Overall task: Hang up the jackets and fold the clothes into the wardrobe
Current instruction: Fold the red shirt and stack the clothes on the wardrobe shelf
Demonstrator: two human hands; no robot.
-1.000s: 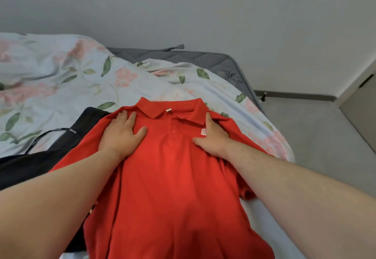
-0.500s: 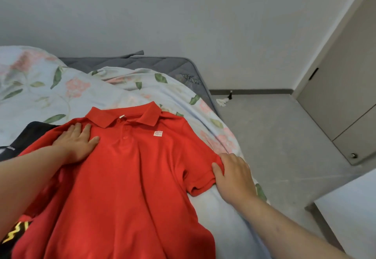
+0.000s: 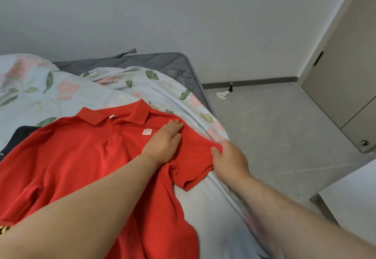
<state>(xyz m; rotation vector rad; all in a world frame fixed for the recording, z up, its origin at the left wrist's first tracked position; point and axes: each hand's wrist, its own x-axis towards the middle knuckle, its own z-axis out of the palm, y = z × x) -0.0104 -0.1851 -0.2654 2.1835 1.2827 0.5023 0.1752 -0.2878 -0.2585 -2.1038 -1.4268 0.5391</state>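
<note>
The fingers [image 3: 175, 126] of the left hand [image 3: 162, 144] lie straight and together, pressing the red polo shirt [image 3: 81, 157] flat on the floral duvet [image 3: 91, 93], while the right hand [image 3: 230, 162] pinches its sleeve hem, so folding looks barely begun, with stowing ahead.

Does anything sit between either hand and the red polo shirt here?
Nothing visible does. The left hand lies flat on the red polo shirt beside its chest label, and the right hand pinches the sleeve at its edge.
</note>
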